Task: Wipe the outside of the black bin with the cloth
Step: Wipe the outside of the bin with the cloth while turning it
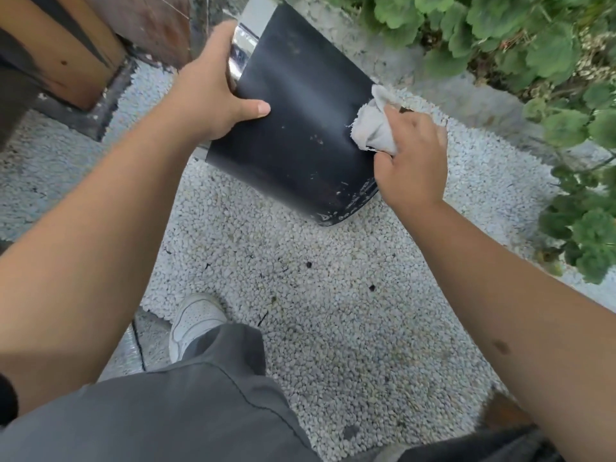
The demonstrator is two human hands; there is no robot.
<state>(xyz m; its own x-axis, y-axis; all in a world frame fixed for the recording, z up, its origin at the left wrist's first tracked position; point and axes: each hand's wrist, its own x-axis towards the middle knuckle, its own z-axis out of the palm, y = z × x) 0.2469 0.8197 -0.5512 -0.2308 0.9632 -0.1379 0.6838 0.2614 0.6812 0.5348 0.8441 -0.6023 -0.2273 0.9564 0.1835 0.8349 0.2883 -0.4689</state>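
Black bin (293,128) is tilted over white gravel (300,295), near green plants (500,28). Left hand (213,91) grips its side by the shiny rim, thumb on the wall. Right hand (413,161), fingers closed on cloth (375,128), presses it to the bin's right side.

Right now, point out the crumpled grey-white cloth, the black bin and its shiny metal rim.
crumpled grey-white cloth (375,130): head view, middle of the bunched fabric.
black bin (300,105): head view, bare side wall.
shiny metal rim (240,50): head view, reflective band beside the left hand.
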